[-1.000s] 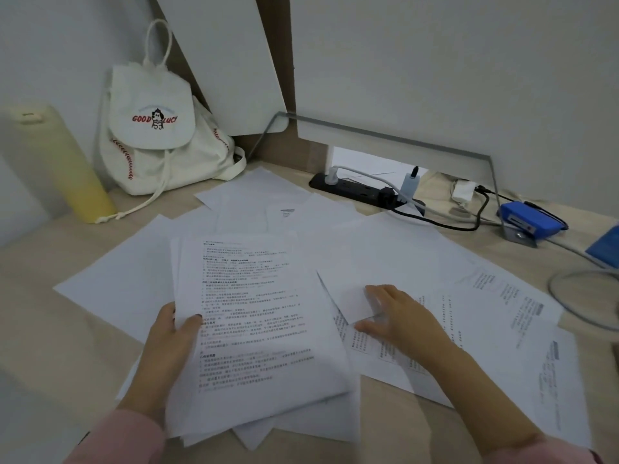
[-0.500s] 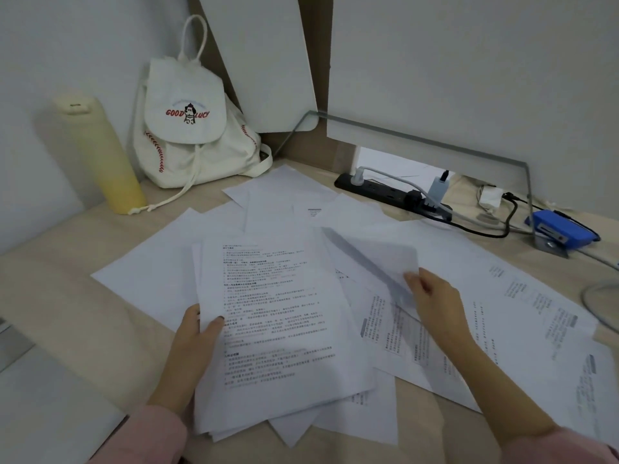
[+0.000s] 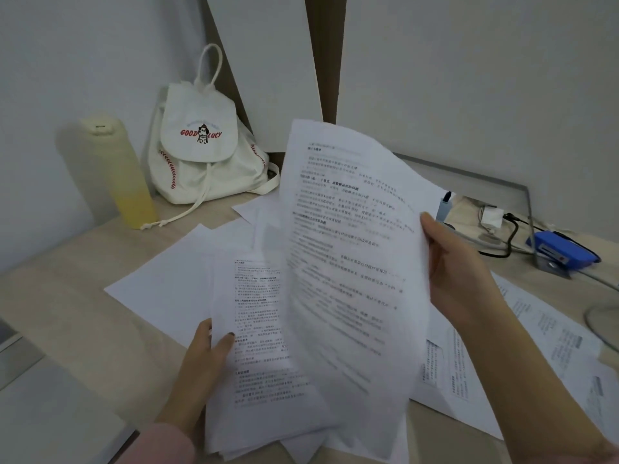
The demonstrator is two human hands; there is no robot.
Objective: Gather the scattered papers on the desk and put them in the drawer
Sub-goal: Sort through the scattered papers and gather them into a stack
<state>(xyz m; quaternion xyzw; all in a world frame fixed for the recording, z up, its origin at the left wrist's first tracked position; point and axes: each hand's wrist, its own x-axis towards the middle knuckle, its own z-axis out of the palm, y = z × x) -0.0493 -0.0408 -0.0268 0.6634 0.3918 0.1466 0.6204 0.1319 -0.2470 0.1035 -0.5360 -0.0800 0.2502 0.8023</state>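
My right hand (image 3: 459, 272) holds a printed sheet (image 3: 348, 262) by its right edge, lifted off the desk and tilted up in the middle of the view, blurred. My left hand (image 3: 207, 356) grips the left edge of a stack of printed papers (image 3: 258, 363) low over the desk's front. More white sheets (image 3: 167, 289) lie spread on the wooden desk (image 3: 67, 313) behind the stack, and printed ones (image 3: 549, 339) lie at the right. No drawer can be made out for certain.
A white drawstring backpack (image 3: 204, 162) and a yellow bottle (image 3: 117, 169) stand at the back left. At the back right are a blue stapler (image 3: 562, 252), cables and a power strip. A white surface (image 3: 50, 413) sits below the desk edge at bottom left.
My right hand has picked up a printed sheet from the right part of the desk and raised it toward the stack. My left hand keeps its hold on the stack.
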